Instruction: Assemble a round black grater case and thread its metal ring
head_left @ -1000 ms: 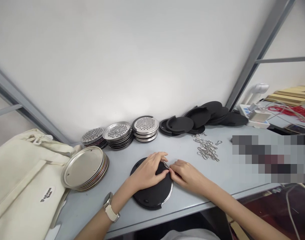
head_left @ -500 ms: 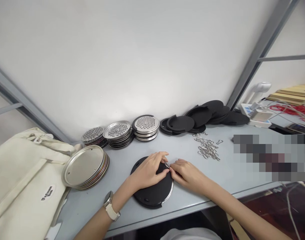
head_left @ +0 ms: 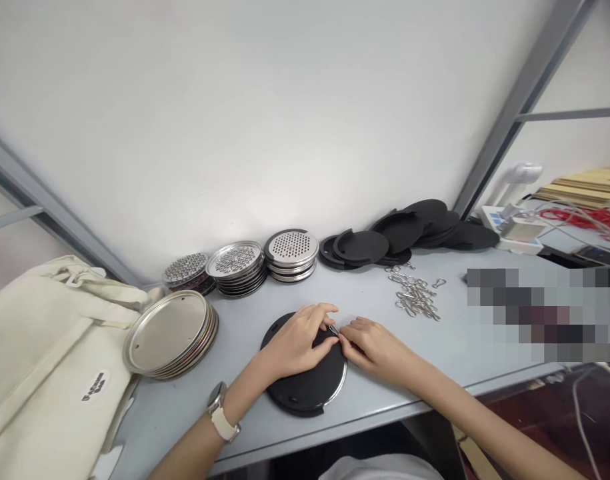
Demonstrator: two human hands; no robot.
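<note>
A round black disc (head_left: 305, 381) with a silver metal rim showing at its right side lies flat near the table's front edge. My left hand (head_left: 297, 341) rests over it, thumb and bent fingers closed around a small wire snap clip (head_left: 333, 329) at the disc's upper right edge. From the other side, my right hand (head_left: 372, 343) pinches the same clip, its fingertips meeting my left thumb. Whether the clip passes through a hole in the disc is hidden by the fingers. Behind my right hand lies a loose pile of similar clips (head_left: 415, 297).
Along the wall stand stacks of round metal graters (head_left: 235, 260) (head_left: 292, 248) and overlapping black discs (head_left: 362, 247). At left, a stack of shiny round plates (head_left: 172, 333) sits beside a cream bag (head_left: 39, 360). A power strip (head_left: 515, 233) is at the far right.
Almost nothing differs. The clip between my fingers has turned slightly, while both hands and the black disc stay in place.
</note>
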